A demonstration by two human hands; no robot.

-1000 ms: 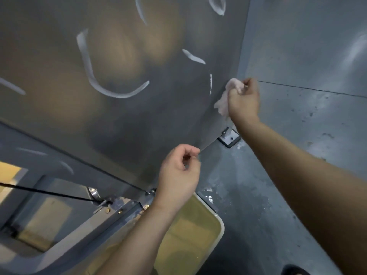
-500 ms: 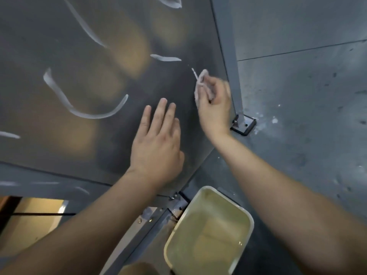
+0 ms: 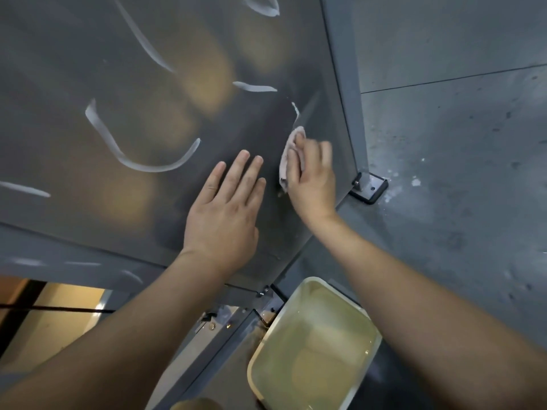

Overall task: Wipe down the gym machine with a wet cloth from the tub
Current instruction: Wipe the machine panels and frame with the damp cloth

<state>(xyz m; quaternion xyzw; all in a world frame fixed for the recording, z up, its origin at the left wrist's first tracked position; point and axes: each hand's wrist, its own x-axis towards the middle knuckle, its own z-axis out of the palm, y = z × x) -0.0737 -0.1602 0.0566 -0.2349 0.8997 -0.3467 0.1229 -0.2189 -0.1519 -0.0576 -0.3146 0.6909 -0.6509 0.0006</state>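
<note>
Wipe-down, judged partway: right hand, grip curled round crumpled pinkish cloth, on dark grey metal machine panel; left hand flat, grip empty; white streaks uncleared.

Smooth dark-grey sheet on the machine panel, satiny, glossy enough to throw back soft amber blurs. Chalky white smears across it, matt against that sheen. Pale cloth, limp, crumpled, soft-looking. Painted grey post, flat and even. At its base a foot plate, dark metal with a bright, shiny bracket. Concrete-like floor, matt, mottled, flecked with white specks and dark spots. Cream plastic tub, smooth rim, glassy water inside. Brassy screw head close by, polished.
</note>
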